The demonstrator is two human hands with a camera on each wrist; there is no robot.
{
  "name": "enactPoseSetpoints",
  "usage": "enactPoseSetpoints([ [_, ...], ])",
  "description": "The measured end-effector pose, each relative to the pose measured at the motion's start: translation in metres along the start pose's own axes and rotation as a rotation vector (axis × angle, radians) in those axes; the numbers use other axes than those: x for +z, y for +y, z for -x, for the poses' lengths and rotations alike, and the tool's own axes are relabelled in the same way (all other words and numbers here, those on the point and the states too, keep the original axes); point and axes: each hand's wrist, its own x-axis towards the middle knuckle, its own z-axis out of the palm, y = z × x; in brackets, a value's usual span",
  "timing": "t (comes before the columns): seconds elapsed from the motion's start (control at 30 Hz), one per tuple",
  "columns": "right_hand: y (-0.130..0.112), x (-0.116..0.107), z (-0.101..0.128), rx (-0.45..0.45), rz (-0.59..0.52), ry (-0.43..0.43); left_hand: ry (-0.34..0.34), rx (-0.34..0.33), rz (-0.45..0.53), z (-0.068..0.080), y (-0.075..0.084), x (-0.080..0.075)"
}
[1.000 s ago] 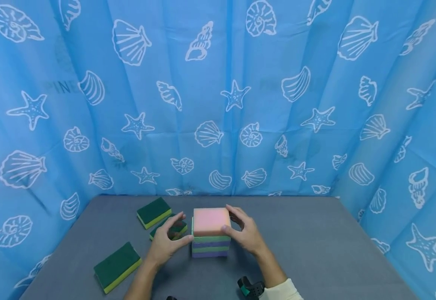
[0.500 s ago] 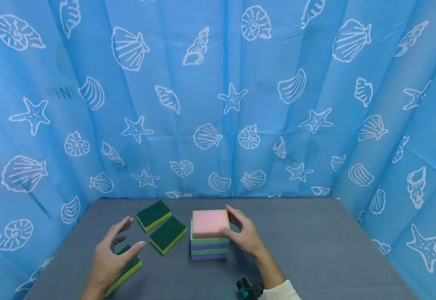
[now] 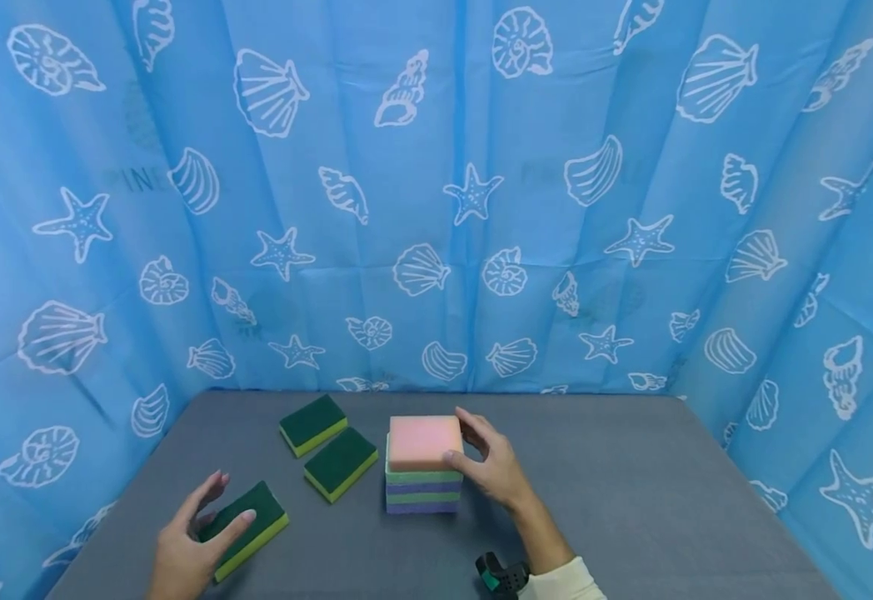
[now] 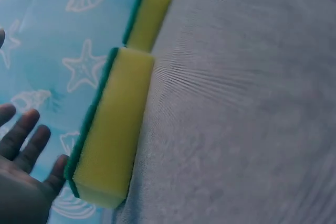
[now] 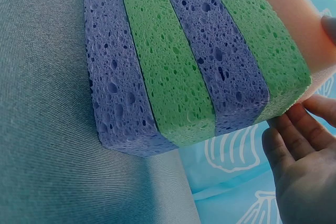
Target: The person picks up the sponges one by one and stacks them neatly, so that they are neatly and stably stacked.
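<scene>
A stack of sponges point(image 3: 421, 493) stands mid-table, purple and green layers point(image 5: 184, 61) with a pink sponge point(image 3: 423, 440) on top. My right hand point(image 3: 474, 446) grips the pink sponge's right side, thumb at the front corner and fingers round the back; the right wrist view shows the fingers point(image 5: 294, 140) at the stack's upper edge. At the near left my left hand point(image 3: 215, 512) spreads straight fingers over a green-topped yellow sponge point(image 3: 251, 518), touching or just above it. The left wrist view shows that sponge point(image 4: 113, 129) beside the flat palm point(image 4: 23, 177).
Two more green-and-yellow sponges point(image 3: 312, 423) point(image 3: 341, 462) lie left of the stack. The grey table point(image 3: 631, 500) is walled on three sides by a blue seashell curtain point(image 3: 436, 208). A black wrist strap point(image 3: 500, 575) sits at the near edge.
My left hand left the stack and swung left and toward me, ending over the near-left sponge. The right hand stayed on the pink sponge.
</scene>
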Motion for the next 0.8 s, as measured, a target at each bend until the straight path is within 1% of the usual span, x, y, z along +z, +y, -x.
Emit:
enactPoseSetpoints([
  [0.07,0.0,0.0,0.0,0.0,0.005,-0.003,-0.004,-0.034,0.024,0.003,0.001,0.001],
  [0.23,0.002,-0.001,0.0,-0.026,0.013,-0.008,0.002,-0.079,0.07,0.006,0.0,-0.003],
  [0.33,0.015,0.0,0.0,-0.046,0.007,0.001,-0.009,-0.122,0.071,0.007,0.001,-0.008],
  [0.4,0.025,0.001,0.0,-0.056,0.013,0.006,-0.028,-0.151,0.061,0.01,0.005,-0.012],
  [0.47,0.034,0.001,-0.001,-0.057,0.015,0.011,-0.063,-0.174,0.061,0.012,0.013,-0.017],
  [0.57,0.04,0.0,-0.001,-0.055,0.01,0.015,-0.134,-0.203,0.063,0.015,0.023,-0.025],
  [0.63,0.042,0.0,-0.001,-0.05,-0.003,0.016,-0.181,-0.236,0.037,0.016,0.024,-0.029],
  [0.7,0.043,0.0,-0.001,-0.044,-0.013,0.016,-0.222,-0.252,0.013,0.015,0.018,-0.031],
  [0.8,0.043,0.0,-0.001,-0.033,-0.013,0.015,-0.276,-0.26,-0.041,0.01,-0.002,-0.033],
])
